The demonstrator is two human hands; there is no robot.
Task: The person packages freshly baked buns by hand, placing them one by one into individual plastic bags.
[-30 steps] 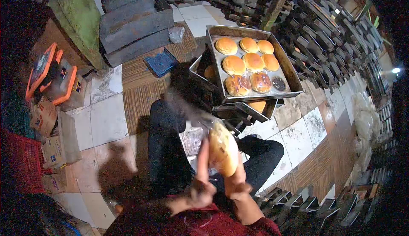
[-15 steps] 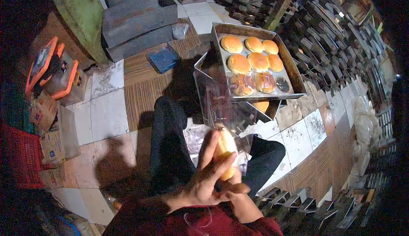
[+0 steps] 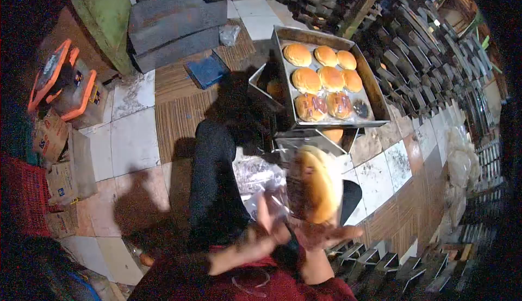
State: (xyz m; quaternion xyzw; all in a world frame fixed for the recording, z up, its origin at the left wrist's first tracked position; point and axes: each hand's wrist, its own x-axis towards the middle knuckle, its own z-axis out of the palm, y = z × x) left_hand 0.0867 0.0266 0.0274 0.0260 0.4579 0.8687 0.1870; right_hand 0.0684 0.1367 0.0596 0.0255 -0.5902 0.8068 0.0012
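- Apparently left hand (image 3: 265, 234) fingers pinch clear bag (image 3: 255, 176); right hand (image 3: 325, 234) spread under bun (image 3: 318, 187), grip too blurred to tell.
- Bun on edge above lap, near tray (image 3: 376, 98).
- Progress looks early: two wrapped buns (image 3: 311, 107) on the tray, five bare buns (image 3: 307, 79) left.

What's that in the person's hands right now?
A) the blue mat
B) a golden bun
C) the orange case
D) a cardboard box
B: a blurred golden bun stands on edge just above the spread right hand, with the left hand at the clear plastic beside it; the orange case lies far off to the side.
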